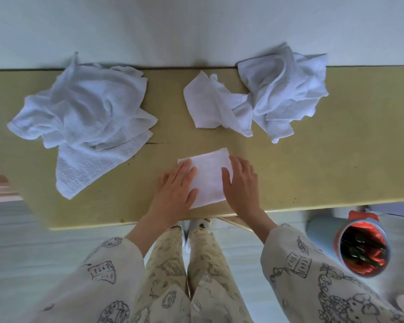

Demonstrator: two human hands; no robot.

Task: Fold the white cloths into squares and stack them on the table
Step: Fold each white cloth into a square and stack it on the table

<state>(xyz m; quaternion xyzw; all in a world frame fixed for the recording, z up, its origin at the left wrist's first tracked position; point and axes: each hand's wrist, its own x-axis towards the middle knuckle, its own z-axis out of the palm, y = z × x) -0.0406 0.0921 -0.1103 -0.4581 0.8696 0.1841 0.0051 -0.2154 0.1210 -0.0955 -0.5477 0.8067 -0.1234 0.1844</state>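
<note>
Head view, looking straight down at a person standing against the near edge of a yellowish tabletop [313, 173].

Folded cloth [208, 178]: small white square, lying flat close to the near edge, directly in front of the body. Left hand [175, 190] lies palm down on its left side, fingers straight and slightly spread, nothing gripped. Right hand [241, 185] lies the same way on its right edge, fingers straight, partly over the cloth and partly on the tabletop. Neither hand pinches fabric. Judgement: both palms are pressing the square flat to set the creases, which would explain the symmetric placement either side.

Unfolded stock sits toward the far edge. Left pile [79, 117]: large crumpled heap of white terry cloths, one corner trailing toward the near side. Middle cloth [210, 106]: loosely bunched, touching the right pile [287, 89], which is heaped against the wall. All three are apart from the folded square. Judgement: working zone kept near, supply kept far; no stack exists yet beyond this one square, so the task looks early.

Surface: matte, scuffed, a few dark marks near the left pile. Pale plain wall [196, 26] behind the far edge. Light floor [16, 252] below. Round bin [362, 250] with a red liner stands on the floor at the person's right. Printed sleeves and trousers fill the bottom of the view.
</note>
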